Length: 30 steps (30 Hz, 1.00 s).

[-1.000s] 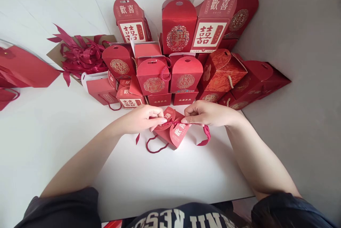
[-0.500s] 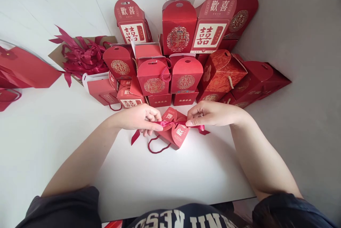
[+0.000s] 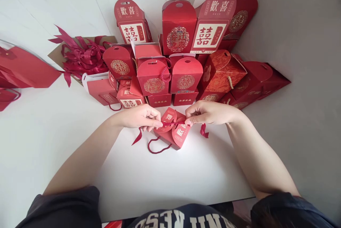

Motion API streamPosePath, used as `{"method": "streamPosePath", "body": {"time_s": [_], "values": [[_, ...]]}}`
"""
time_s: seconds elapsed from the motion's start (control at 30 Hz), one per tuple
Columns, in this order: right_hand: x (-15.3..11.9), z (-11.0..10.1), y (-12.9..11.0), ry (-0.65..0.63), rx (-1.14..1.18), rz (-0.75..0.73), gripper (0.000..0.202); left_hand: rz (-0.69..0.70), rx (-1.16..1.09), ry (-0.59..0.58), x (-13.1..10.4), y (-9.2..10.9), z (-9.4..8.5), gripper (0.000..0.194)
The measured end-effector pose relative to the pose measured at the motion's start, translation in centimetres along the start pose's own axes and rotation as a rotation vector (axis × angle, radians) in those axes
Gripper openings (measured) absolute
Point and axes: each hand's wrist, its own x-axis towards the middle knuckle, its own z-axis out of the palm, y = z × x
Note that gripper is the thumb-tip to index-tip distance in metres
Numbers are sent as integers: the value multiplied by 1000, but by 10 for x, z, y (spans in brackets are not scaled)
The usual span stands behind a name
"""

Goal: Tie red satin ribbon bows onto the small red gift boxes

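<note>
A small red gift box (image 3: 178, 140) with pale lettering rests on the white table, its rounded top flaps folded together. Across its top runs a dark red ribbon (image 3: 174, 123), pulled narrow between my hands. My left hand (image 3: 144, 117) pinches the ribbon at the box's left edge, and a loose end hangs below the fingers. On the right, my right hand (image 3: 205, 113) pinches the ribbon close to the box's top, with another loose end lying beside it. A twisted cord handle (image 3: 157, 152) curves out from the box onto the table.
Several red boxes (image 3: 179, 25) stand stacked behind my hands. A brown container (image 3: 55, 55) holding a heap of ribbons (image 3: 85, 57) is at the back left. Red bags (image 3: 32, 68) lie at the far left. A grey wall (image 3: 314, 79) bounds the right side.
The ribbon between my hands has become thinner and straighter. My right hand has shifted slightly left, and the ribbon's right end now hangs lower, apart from the fingers.
</note>
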Motion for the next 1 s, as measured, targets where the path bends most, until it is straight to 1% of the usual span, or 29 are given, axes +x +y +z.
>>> {"method": "streamPosePath", "body": {"time_s": [0.13,0.23,0.3,0.4,0.43,0.5,0.63,0.7,0.77,1.0], "values": [[-2,-1,0,-14,64,6,35,1,-120,-157,-2,-7,-7,18],[-4,-1,-2,0,80,14,36,83,-92,-205,-3,-7,-11,13],[-4,-1,-4,-9,94,16,36,202,-40,-154,-3,-6,-11,11],[-3,0,-4,-40,89,-3,37,400,-75,30,2,-6,-4,9],[-3,0,-3,-47,79,-6,36,443,-113,72,5,-6,-1,9],[-3,1,-2,-57,69,1,35,492,-182,105,11,-9,6,12],[-3,0,-2,-73,52,20,36,504,-260,116,22,-15,17,25],[-3,0,-2,-76,28,17,38,494,-269,117,25,-17,19,28],[-3,0,-2,-74,16,10,40,480,-250,135,26,-18,21,28],[-2,1,-3,-74,26,-1,40,443,-134,262,28,-17,23,22]]}}
